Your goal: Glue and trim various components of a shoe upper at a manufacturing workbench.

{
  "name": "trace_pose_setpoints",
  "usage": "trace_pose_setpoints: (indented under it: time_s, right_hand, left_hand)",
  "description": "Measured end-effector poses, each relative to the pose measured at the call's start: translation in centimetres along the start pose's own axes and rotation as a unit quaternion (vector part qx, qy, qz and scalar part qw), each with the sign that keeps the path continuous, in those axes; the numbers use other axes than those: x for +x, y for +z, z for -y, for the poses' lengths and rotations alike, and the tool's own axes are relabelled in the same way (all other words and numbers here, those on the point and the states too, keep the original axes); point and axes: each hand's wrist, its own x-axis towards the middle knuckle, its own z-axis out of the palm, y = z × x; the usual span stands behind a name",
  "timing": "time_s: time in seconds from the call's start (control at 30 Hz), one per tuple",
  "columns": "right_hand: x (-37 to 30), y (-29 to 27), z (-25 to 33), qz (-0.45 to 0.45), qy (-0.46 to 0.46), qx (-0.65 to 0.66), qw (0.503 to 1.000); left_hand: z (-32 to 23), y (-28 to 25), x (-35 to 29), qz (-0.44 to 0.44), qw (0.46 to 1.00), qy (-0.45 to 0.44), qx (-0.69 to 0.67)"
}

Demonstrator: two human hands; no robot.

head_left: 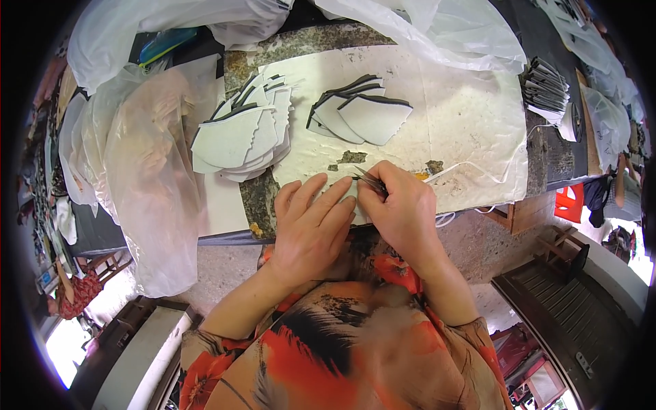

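Observation:
Near the table's front edge, my left hand lies with its fingers stretched out flat over a small white piece, which they mostly cover. Close beside those fingertips, my right hand is closed around a pair of small dark metal thread snips. Their pointed tips reach toward the edge of the piece. Beyond my left hand sits a fanned pile of white fabric pieces with black-bound edges. A smaller fanned stack of like pieces lies farther to the right.
A worn white sheet covers much of the table. Clear plastic bags bulge at the left, and another plastic bag lies along the back. A bundle of dark-edged pieces stands at the right. White cord trails across the sheet.

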Motion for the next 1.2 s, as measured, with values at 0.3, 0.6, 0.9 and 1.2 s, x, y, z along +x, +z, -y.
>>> trace_pose_setpoints:
  time_s: [0.3, 0.6, 0.9, 1.2]
  right_hand:
    - [0.3, -2.3, 0.3, 0.067, 0.045, 0.023, 0.996]
    - [0.6, -2.9, 0.0, 0.064, 0.014, -0.039, 0.997]
    - [1.3, -3.5, 0.2, 0.102, 0.010, -0.128, 0.986]
    - [2.3, -4.6, -0.6, 0.118, 0.021, -0.164, 0.979]
  left_hand:
    - [-0.2, 0.0, -0.3, 0.017, 0.999, -0.007, 0.030]
    - [-0.5, 0.3, -0.2, 0.010, 0.999, -0.026, 0.040]
    - [-0.8, 0.1, 0.0, 0.024, 0.998, -0.021, 0.056]
    - [-1.3, -0.9, 1.3, 0.062, 0.996, -0.018, 0.062]
